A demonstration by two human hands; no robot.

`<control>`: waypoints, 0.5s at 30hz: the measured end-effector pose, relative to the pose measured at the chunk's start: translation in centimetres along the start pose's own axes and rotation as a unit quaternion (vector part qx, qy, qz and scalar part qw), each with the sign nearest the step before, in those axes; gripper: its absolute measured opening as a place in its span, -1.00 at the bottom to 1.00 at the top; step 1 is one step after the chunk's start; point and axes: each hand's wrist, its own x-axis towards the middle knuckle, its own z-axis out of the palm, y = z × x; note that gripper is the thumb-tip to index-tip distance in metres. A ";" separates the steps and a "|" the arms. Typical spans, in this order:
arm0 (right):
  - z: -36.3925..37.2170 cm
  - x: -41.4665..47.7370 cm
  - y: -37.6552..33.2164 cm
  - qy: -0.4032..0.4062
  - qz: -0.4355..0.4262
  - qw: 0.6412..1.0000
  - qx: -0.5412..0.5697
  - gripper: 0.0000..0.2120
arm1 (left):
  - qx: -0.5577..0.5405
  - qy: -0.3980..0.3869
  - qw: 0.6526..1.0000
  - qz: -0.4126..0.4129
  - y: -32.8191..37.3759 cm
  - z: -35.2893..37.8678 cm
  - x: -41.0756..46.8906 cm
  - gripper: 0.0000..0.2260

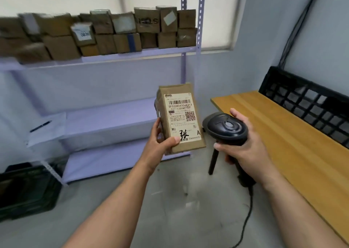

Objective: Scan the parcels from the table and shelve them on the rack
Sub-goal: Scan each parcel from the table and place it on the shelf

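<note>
My left hand (160, 145) grips a small brown cardboard parcel (179, 94) by its lower left corner, thumb on the front. The parcel stands upright with its white shipping label and barcode facing me. Just to its right, my right hand (245, 145) grips a black handheld scanner (224, 128) by the handle, its head level with the lower part of the label. A black cable hangs from the handle to the floor. Behind stands the pale purple rack (117, 57), with several brown parcels (147, 28) stacked along its top shelf.
A wooden table (283, 138) runs along the right, with a black plastic crate (306, 104) at its far side. A sheet of paper and a pen (40, 126) lie on the rack's middle shelf at left. A dark crate (26, 189) sits on the floor at lower left.
</note>
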 end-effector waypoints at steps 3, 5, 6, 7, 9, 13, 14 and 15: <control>4.9 1.6 -0.6 -0.030 0.003 0.999 0.011 -0.13 | 0.007 0.027 1.000 0.000 0.5 -5.2 -0.2 -0.01; 7.7 2.7 -1.1 -0.047 0.000 0.999 0.013 -0.16 | 0.002 0.045 0.999 0.006 0.9 -8.1 -0.1 -0.02; 9.0 3.3 -1.2 -0.056 -0.001 0.998 0.014 -0.17 | 0.000 0.055 0.998 0.010 1.0 -9.4 0.1 -0.03; 10.2 3.9 -1.4 -0.068 -0.003 0.998 0.017 -0.17 | -0.003 0.065 0.998 0.014 1.1 -10.6 0.3 -0.04; 12.3 5.3 -1.7 -0.090 -0.002 0.996 0.023 -0.17 | -0.008 0.088 0.996 0.015 1.1 -13.0 0.8 -0.05; 16.2 8.6 -1.5 -0.120 -0.004 0.992 0.033 -0.17 | -0.010 0.138 0.990 0.008 0.6 -17.6 2.6 -0.08; 17.4 9.7 -1.3 -0.131 -0.006 0.991 0.040 -0.17 | -0.013 0.152 0.988 0.009 0.4 -18.9 3.2 -0.09; 18.2 10.5 -1.1 -0.139 -0.006 0.989 0.041 -0.17 | -0.014 0.159 0.987 0.008 0.3 -19.9 3.6 -0.11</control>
